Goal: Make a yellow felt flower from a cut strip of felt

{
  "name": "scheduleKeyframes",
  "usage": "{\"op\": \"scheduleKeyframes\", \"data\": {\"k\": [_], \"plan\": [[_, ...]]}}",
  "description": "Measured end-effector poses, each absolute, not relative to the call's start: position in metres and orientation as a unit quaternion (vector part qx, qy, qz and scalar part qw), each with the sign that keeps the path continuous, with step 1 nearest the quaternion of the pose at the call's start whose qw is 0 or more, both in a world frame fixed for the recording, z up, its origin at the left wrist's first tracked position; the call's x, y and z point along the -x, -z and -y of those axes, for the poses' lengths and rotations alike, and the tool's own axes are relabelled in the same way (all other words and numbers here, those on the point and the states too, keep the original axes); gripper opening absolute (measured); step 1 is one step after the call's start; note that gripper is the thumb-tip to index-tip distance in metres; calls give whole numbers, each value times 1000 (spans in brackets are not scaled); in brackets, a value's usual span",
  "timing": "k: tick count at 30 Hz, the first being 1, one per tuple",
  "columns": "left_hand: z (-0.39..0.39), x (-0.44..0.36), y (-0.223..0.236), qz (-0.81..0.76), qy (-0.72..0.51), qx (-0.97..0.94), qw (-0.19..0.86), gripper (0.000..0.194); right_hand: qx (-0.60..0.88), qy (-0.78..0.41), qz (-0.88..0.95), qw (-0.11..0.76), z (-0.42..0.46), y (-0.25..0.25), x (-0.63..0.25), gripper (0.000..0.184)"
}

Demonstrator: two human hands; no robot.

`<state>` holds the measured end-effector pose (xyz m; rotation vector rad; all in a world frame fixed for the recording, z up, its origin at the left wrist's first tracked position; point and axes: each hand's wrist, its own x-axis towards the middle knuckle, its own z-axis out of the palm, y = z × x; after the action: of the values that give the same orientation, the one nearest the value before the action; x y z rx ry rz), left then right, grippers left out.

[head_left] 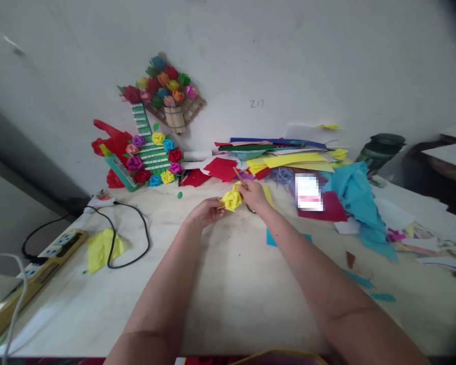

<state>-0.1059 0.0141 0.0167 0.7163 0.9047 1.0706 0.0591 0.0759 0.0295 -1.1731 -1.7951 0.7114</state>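
Observation:
A yellow crepe paper flower [232, 198] is between my hands, just above the tabletop. My left hand [210, 212] is closed on the flower's left edge, fingertips pinching it. My right hand [254, 195] is closed around a thin wooden stick [238, 175], whose upper end slants up and to the left. Its fingers also meet the right side of the flower. Under the right wrist lies a yellow paper strip [267, 194], beside a dark curved object partly hidden by the hand. A blue paper piece [272, 237] shows beneath my right forearm.
A flower-covered green guitar shape [152, 152] and a glue bottle [119, 170] stand at the back left. Coloured paper sheets [289, 161] are stacked by the wall. A phone [308, 192] lies on red paper at right. A black cable [149, 238] loops near a power strip [49, 263].

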Motion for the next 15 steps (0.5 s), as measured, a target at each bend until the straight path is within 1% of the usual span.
{"op": "scheduleKeyframes", "data": {"k": [5,9,15], "plan": [[-14,107,-18,-408,-484,-390,669,24,468,-266,727,426,-79,-24,-59,23],[-11,108,-22,-415,-496,-440,623,28,464,-274,724,430,-81,-22,-60,23],[-10,106,-26,-430,-534,-520,510,34,469,-295,706,441,-85,-19,-59,21]]}}
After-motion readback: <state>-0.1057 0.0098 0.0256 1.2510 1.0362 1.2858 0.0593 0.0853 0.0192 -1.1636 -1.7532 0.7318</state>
